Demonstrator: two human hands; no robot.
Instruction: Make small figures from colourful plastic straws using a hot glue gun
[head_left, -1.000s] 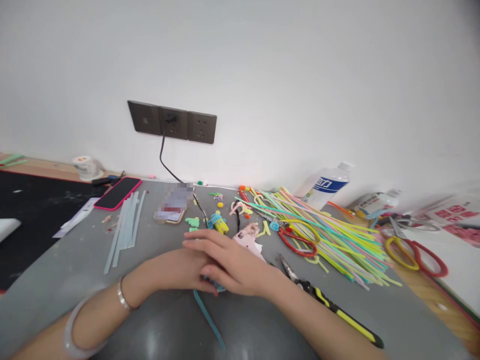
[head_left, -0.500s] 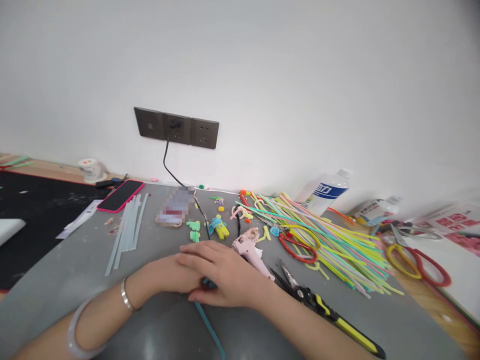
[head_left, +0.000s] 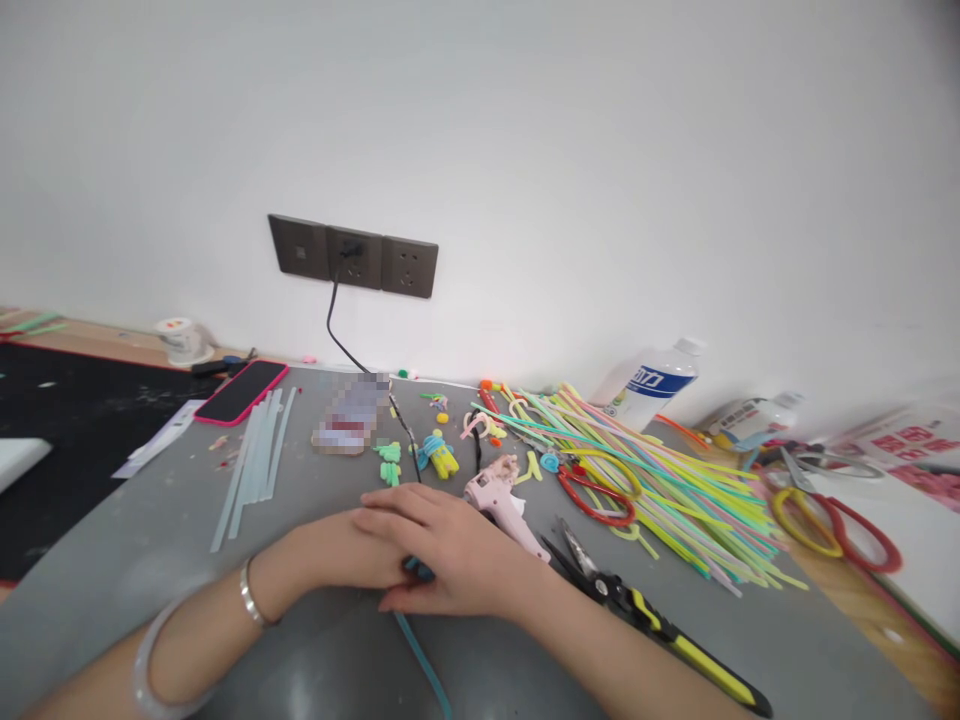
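My left hand (head_left: 356,550) and my right hand (head_left: 457,555) meet low over the table, the right fingers lying across the left. Both are closed around a blue pipe cleaner (head_left: 422,655), whose loose end trails toward me. A darker blue bit shows between the hands; the left fingertips are hidden. Just beyond them sit a yellow and blue figure (head_left: 439,455) and a green twisted piece (head_left: 388,463). The pink glue gun (head_left: 504,510) lies close to my right hand. Beside my right forearm are the black and yellow shears (head_left: 637,610).
Many coloured pipe cleaners (head_left: 660,480) spread at right, with red and yellow scissors (head_left: 600,495) on them. A white bottle (head_left: 652,385) stands behind. At left lie translucent glue sticks (head_left: 255,455) and a pink-edged phone (head_left: 241,392). A black cord (head_left: 330,320) hangs from the wall socket.
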